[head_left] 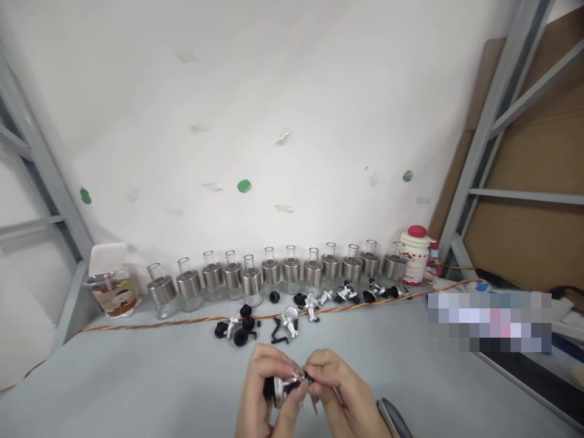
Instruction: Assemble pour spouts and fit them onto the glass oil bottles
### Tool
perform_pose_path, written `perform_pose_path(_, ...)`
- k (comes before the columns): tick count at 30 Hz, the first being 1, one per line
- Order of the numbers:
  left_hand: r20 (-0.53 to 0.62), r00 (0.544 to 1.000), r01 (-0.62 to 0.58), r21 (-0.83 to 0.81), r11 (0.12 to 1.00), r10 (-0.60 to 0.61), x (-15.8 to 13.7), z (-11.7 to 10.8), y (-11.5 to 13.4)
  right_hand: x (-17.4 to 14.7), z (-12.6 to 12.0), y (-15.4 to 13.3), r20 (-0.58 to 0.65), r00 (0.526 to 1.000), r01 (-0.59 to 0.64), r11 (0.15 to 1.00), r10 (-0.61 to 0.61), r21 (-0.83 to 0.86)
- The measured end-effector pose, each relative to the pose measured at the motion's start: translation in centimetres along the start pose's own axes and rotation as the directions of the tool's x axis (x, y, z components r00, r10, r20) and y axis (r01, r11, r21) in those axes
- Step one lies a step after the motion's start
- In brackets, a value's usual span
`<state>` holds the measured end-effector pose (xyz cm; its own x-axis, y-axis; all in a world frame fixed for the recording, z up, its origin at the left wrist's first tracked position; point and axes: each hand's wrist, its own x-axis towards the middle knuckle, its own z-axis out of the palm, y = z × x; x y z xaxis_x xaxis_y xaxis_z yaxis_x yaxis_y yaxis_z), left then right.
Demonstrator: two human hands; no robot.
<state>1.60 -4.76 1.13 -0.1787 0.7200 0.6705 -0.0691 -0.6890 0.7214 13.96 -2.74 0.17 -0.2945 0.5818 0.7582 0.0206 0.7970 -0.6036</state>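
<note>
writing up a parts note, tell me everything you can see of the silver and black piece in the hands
The silver and black piece has a shiny, metal-looking body, a round flared collar and a black part beyond the collar. It lies sideways in the left hand, collar toward picture left. The right hand pinches a small dark bit at its other end; fingers hide whether that is attached.

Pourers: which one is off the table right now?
The pourer in the left hand, its dark tip at the right hand's fingertips; the others lie on the table.
</note>
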Motion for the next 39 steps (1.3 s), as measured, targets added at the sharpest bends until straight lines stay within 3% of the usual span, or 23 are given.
perform_pose_path(4, 0.007, 0.984, 0.18, -0.111, 0.977, -0.181, 0.1, 0.2, 0.1, 0.3, 0.0, 0.0, 0.007, 0.999, 0.036, 0.998, -0.036, -0.06)
perform_pose_path(8, 0.004, 0.921, 0.386, -0.161, 0.908, -0.39, 0.4, 0.2, 0.3, 0.7, -0.2, 0.4, 0.065, 0.991, 0.129, 0.977, -0.119, -0.169)
perform_pose_path(13, 0.005, 0.868, 0.489, -0.184, 0.853, -0.497, 0.6, 0.3, 0.2, 1.0, -0.6, 0.8, 0.144, 0.97, 0.232, 0.928, -0.198, -0.292)
perform_pose_path(17, -0.014, 0.869, 0.481, -0.2, 0.853, -0.494, 0.7, 0.3, 0.3, 1.2, -0.8, 0.8, 0.179, 0.96, 0.265, 0.912, -0.217, -0.312)
perform_pose_path(25, -0.003, 0.934, 0.346, -0.232, 0.909, -0.356, 0.5, 0.2, 0.1, 0.5, -0.3, 0.8, 0.023, 0.993, 0.116, 0.987, -0.114, -0.115)
perform_pose_path(39, -0.001, 0.949, 0.307, -0.224, 0.925, -0.316, 0.3, -0.7, -0.5, 0.2, -0.2, 0.2, -0.035, 0.999, -0.021, 1.0, 0.021, 0.004)
